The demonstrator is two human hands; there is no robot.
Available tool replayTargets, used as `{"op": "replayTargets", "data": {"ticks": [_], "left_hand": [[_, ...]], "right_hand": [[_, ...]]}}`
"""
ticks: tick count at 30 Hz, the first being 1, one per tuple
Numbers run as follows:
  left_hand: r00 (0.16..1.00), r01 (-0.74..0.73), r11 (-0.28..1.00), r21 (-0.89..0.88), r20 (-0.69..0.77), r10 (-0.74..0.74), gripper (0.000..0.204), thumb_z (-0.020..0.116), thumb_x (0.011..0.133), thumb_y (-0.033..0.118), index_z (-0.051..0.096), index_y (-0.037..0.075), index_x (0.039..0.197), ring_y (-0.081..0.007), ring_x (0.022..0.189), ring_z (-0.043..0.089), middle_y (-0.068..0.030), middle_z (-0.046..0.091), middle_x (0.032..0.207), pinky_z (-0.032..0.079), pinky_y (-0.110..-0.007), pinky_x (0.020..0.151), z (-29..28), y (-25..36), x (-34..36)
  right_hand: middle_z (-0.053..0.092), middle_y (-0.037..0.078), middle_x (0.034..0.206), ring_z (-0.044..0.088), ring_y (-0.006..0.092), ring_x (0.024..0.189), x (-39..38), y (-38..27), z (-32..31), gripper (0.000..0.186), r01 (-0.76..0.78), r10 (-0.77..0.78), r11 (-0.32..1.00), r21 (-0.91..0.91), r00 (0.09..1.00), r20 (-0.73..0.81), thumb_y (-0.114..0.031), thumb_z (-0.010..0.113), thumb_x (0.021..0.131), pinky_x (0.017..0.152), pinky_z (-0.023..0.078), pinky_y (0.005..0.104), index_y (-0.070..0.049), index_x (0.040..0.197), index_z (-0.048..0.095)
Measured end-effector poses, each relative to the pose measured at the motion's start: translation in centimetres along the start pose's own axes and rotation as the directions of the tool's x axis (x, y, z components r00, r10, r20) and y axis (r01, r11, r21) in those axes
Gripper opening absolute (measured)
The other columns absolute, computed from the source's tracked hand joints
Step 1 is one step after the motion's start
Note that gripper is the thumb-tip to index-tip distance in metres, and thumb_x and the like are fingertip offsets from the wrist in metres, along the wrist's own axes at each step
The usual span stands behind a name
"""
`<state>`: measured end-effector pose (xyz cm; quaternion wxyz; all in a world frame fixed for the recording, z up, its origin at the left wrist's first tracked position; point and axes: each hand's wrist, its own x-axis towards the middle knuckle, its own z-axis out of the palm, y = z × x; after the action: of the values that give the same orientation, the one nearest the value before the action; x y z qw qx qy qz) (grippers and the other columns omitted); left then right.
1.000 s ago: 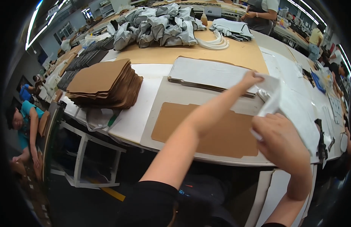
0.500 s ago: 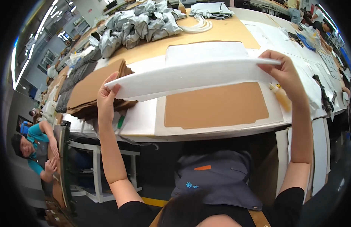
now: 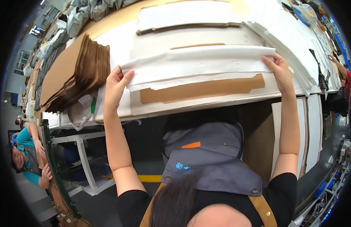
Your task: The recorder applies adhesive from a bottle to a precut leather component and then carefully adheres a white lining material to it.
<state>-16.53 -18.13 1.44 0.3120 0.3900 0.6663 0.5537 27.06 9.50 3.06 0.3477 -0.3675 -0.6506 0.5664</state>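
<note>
My left hand (image 3: 118, 84) and my right hand (image 3: 278, 71) each pinch one end of a long white sheet (image 3: 198, 60), stretched crosswise above a flat brown cardboard piece (image 3: 202, 87). The sheet hides the cardboard's middle, leaving its near strip and a sliver of its far edge showing. A tall stack of brown cardboard pieces (image 3: 65, 72) stands left of my left hand. Beyond the sheet lies a stack of white-topped boards (image 3: 186, 14).
Crumpled grey pieces (image 3: 96, 9) are heaped at the table's back left. A co-worker (image 3: 25, 159) in teal works at the far left, beside a white metal frame (image 3: 84, 166). Boards (image 3: 281, 125) lean below the table's right side. A red-sleeved person (image 3: 346, 79) is at the far right.
Both hands have spread the white sheet out sideways from the right, and it is now lower over the cardboard, covering more of it. The camera has tilted down toward my body.
</note>
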Motion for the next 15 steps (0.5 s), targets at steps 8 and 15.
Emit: {"op": "replayTargets", "data": {"ticks": [8,15], "left_hand": [[0.992,0.049,0.998,0.047,-0.122,-0.043,0.019,0.070,0.093,0.015,0.056,0.004,0.086,-0.0012,0.072,0.043,0.0067,0.050,0.077,0.036,-0.018,0.063,2.5,-3.0,-1.4],[0.980,0.099,0.986,0.131,-0.185,-0.074,0.020,0.072,0.091,0.015,0.057,0.005,0.082,-0.0001,0.064,0.035,0.0093,0.044,0.071,0.029,-0.018,0.055,3.2,-4.1,-2.6]], "right_hand": [[0.070,0.005,0.104,0.062,0.0084,0.093,-2.2,2.5,-0.2,0.026,-0.076,0.072,0.987,-0.140,0.997,-0.034,-0.011,0.068,0.092,0.086,0.048,0.0240,0.004,0.114,0.065],[0.070,0.006,0.101,0.063,0.0086,0.091,-3.8,4.2,0.0,0.025,-0.087,0.074,0.986,-0.140,0.993,-0.093,-0.010,0.068,0.092,0.084,0.048,0.0234,0.004,0.112,0.065]]}}
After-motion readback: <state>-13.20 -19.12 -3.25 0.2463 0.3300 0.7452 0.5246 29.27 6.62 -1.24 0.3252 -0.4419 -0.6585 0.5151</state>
